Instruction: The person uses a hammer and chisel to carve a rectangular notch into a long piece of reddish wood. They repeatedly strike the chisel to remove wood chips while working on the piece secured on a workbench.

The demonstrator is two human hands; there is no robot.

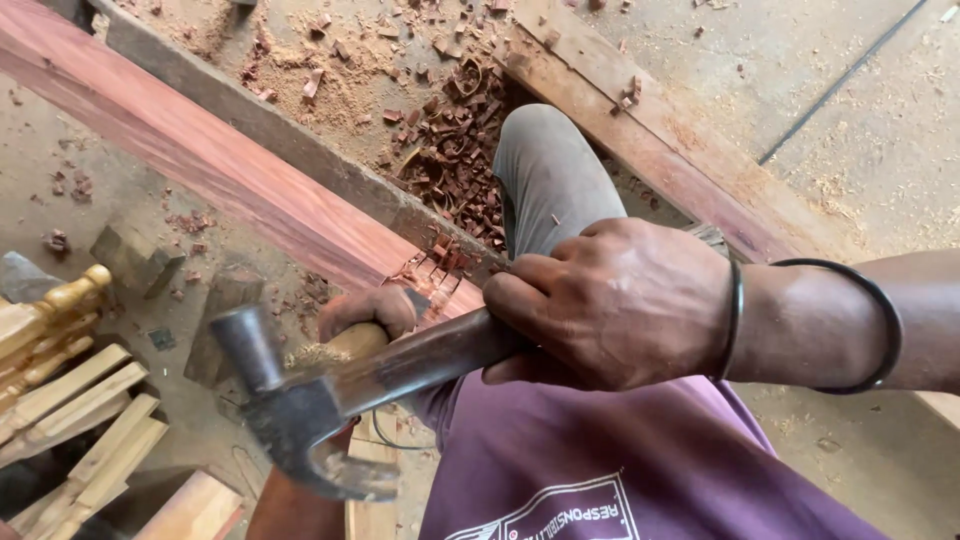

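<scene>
My right hand (615, 305) grips the dark handle of a claw hammer (300, 405), whose steel head hangs low at the left. Just behind the hammer head, my left hand (368, 312) is closed around a wooden-handled chisel (352, 345) held against a long reddish wooden plank (200, 160). A notch with fresh chips (432, 270) shows in the plank beside the chisel. The chisel's blade is mostly hidden by my left hand. Two dark bangles sit on my right wrist.
Red wood shavings and sawdust (450, 150) litter the floor beyond the plank. A second reddish beam (650, 150) runs diagonally at the right. Pale turned and slatted wood pieces (70, 400) lie at the left. My grey-trousered knee (550, 180) rises behind the plank.
</scene>
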